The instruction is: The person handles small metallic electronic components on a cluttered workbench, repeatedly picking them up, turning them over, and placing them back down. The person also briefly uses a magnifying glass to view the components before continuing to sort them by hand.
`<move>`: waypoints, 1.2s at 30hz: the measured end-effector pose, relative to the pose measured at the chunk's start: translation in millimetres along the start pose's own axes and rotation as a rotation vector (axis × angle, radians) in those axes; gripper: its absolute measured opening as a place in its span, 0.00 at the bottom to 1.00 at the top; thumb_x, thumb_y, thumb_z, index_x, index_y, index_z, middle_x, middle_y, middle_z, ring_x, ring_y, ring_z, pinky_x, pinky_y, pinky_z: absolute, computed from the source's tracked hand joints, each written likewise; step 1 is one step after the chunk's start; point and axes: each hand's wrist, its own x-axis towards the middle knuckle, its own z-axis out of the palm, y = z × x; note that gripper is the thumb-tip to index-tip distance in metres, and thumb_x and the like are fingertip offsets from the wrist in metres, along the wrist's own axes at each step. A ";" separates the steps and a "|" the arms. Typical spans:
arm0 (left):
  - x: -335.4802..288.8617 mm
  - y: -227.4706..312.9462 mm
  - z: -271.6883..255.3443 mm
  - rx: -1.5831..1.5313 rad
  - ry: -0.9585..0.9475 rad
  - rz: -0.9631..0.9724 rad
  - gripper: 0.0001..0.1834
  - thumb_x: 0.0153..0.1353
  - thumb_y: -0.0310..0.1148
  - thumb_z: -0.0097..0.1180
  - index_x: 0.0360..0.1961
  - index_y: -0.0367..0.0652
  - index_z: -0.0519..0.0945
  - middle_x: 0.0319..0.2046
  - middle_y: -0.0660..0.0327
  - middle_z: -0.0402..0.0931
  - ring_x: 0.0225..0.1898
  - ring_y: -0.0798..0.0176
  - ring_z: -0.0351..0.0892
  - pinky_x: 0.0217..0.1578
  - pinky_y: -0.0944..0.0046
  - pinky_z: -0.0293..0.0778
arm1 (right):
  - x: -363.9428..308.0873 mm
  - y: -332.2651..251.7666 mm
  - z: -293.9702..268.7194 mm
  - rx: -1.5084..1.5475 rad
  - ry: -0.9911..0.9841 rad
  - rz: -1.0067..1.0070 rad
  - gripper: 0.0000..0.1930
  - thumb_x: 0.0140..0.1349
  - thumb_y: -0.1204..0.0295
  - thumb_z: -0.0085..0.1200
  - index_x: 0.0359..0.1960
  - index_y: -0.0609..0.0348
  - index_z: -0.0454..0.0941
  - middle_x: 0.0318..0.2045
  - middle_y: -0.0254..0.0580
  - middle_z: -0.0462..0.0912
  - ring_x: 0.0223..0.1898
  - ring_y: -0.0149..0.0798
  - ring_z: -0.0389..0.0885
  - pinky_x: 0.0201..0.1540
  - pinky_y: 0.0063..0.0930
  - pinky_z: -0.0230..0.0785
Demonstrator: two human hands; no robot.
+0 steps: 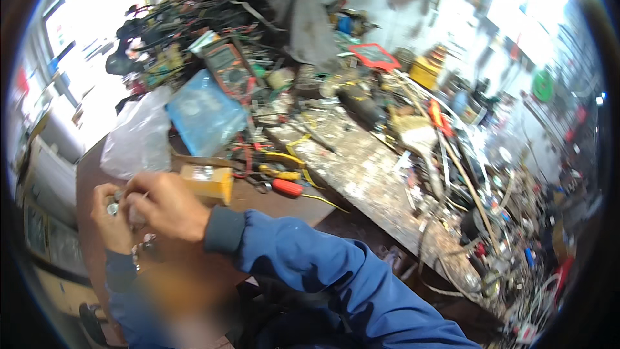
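My left hand (110,225) is closed, its fingers curled around a small shiny round metal part (113,208). Close against it, my right hand (169,205) is pinched, fingers bent down toward the left palm; what sits between these fingertips is hidden and blurred. Just past the right hand lies a small yellow box (210,183) with something shiny in its top. A crumpled clear plastic bag (137,134) rests beyond both hands. Below the right hand, a few small metal pieces (148,240) show near the left wrist.
On the brown table (294,210) lie a red-handled screwdriver (286,187), a yellow-handled tool (279,172) and a blue plastic bag (206,111). A multimeter (230,70) leans behind them. Tangled wires (213,0) heap at the back. A brush (416,132) and loose tools crowd the worn board (361,168).
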 end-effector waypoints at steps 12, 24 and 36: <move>9.1 -67.6 20.8 -0.102 -0.070 0.087 0.09 0.59 0.21 0.61 0.32 0.37 0.71 0.29 0.65 0.67 0.34 0.70 0.66 0.39 0.67 0.69 | -116.3 -113.9 -39.9 -0.508 -0.432 -0.002 0.07 0.55 0.74 0.57 0.29 0.67 0.76 0.28 0.57 0.79 0.37 0.61 0.80 0.40 0.51 0.71; 6.5 -99.7 -7.2 -0.092 -0.048 0.092 0.07 0.61 0.22 0.61 0.33 0.37 0.73 0.29 0.67 0.68 0.33 0.72 0.66 0.38 0.69 0.68 | -203.6 -220.4 -228.0 -1.441 -0.386 0.545 0.12 0.58 0.64 0.60 0.40 0.56 0.82 0.31 0.52 0.84 0.36 0.56 0.84 0.41 0.47 0.78; -4.6 -80.4 -5.2 -0.055 -0.116 0.041 0.05 0.64 0.24 0.57 0.37 0.36 0.73 0.32 0.65 0.68 0.36 0.71 0.66 0.40 0.69 0.67 | -277.8 -233.4 -410.1 -1.593 0.190 1.229 0.52 0.49 0.31 0.61 0.58 0.74 0.71 0.41 0.73 0.82 0.46 0.66 0.83 0.50 0.50 0.75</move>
